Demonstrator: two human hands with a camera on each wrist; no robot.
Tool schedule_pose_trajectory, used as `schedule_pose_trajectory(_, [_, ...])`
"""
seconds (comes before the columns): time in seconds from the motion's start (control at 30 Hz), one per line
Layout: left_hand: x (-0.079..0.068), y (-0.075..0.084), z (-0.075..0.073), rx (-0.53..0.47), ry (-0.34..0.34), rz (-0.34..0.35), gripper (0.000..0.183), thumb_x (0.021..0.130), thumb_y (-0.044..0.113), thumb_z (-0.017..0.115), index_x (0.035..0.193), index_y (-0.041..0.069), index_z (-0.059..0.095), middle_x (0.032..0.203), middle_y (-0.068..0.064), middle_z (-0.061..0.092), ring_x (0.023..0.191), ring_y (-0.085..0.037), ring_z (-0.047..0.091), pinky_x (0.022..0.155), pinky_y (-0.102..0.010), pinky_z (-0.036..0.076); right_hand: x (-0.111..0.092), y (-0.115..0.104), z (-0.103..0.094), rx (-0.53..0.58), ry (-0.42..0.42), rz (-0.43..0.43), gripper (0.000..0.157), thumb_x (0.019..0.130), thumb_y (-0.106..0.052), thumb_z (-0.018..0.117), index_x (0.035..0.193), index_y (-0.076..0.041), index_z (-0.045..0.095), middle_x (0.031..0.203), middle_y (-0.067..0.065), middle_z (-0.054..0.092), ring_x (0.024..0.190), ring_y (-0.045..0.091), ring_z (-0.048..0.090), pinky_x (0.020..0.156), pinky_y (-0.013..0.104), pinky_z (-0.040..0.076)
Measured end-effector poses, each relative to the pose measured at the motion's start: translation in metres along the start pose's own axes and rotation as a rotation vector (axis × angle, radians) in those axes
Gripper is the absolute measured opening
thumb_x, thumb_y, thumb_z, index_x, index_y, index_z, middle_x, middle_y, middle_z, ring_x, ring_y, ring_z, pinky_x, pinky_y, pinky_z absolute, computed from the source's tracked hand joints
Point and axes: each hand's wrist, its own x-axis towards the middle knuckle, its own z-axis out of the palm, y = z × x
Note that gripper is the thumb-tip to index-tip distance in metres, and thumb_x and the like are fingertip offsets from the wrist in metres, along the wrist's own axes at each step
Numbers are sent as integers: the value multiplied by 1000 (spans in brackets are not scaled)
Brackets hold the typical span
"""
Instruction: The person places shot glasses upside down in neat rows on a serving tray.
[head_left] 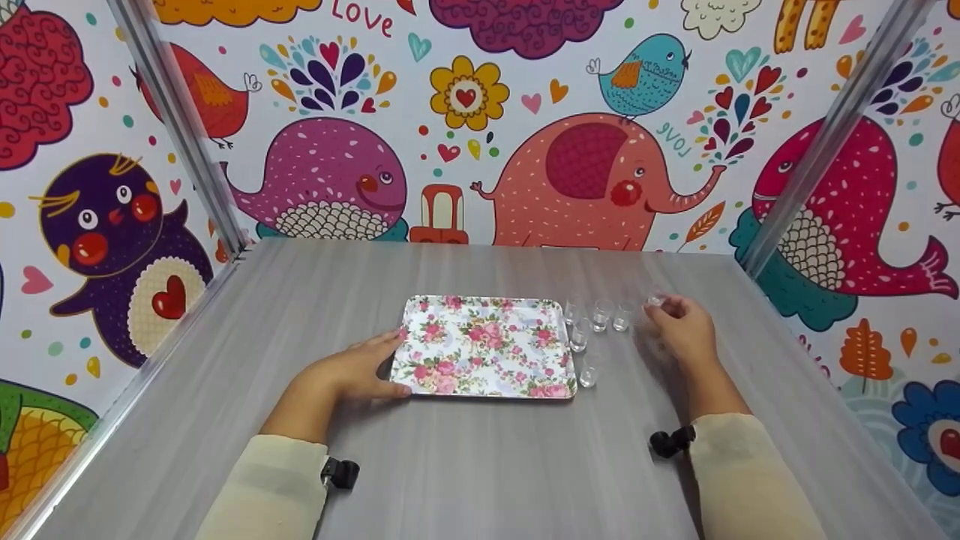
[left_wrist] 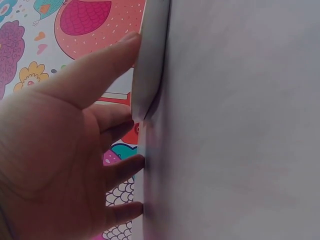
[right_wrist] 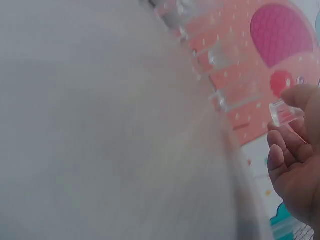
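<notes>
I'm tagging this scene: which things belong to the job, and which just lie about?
In the job:
floral tray, touched by left hand
clear shot glass held by right hand
five shot glasses right of tray

Just there:
cartoon-print wall
metal posts
black wrist cameras

Grey tabletop (head_left: pixel 487 465), faintly streaked, occupying the centre and lower part of the head view; its far edge crosses the frame slightly above mid-height. A rectangular tray (head_left: pixel 480 367), its white face patterned with pink roses, lies near the centre of the frame. Right of centre stand five small transparent cups: three (head_left: pixel 578 337) in a column just beside the tray's right edge, and two (head_left: pixel 621 318) side by side farther right.
</notes>
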Motion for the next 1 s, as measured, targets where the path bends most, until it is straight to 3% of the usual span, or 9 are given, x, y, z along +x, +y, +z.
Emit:
schedule_pose_trajectory(0.27, [1,1,0,-4,0,-4,108,90,56,81,172,13,25,181,-9,20,166,-45,19,132,-67,21,-16,-32,19,-15,-30,-139,53,99,-57,72,133,-17,63,128,7,63,119,23,57,96,25,52])
schedule_pose_trajectory(0.43, [0,0,-1,-4,-1,-5,109,90,57,82,172,13,25,181,-9,19,166,-47,19,131,-69,20,-24,-48,36,-11,-62,-177,48,98,-51,75,132,-17,67,129,7,68,119,25,63,98,30,56])
schedule_pose_trajectory(0.73, [0,-1,-3,-5,-5,-8,109,91,55,81,172,13,23,181,-9,20,166,-45,18,133,-67,20,-35,-70,76,34,-152,-261,48,96,-43,80,133,-16,69,131,9,74,120,26,69,108,43,59])
schedule_pose_trajectory(1.0, [0,0,-1,-2,-5,2,108,91,54,81,172,11,23,181,-11,20,166,-46,18,132,-67,20,-50,-93,120,92,-218,-328,40,97,-33,82,130,-14,71,125,9,76,115,24,72,102,39,61])
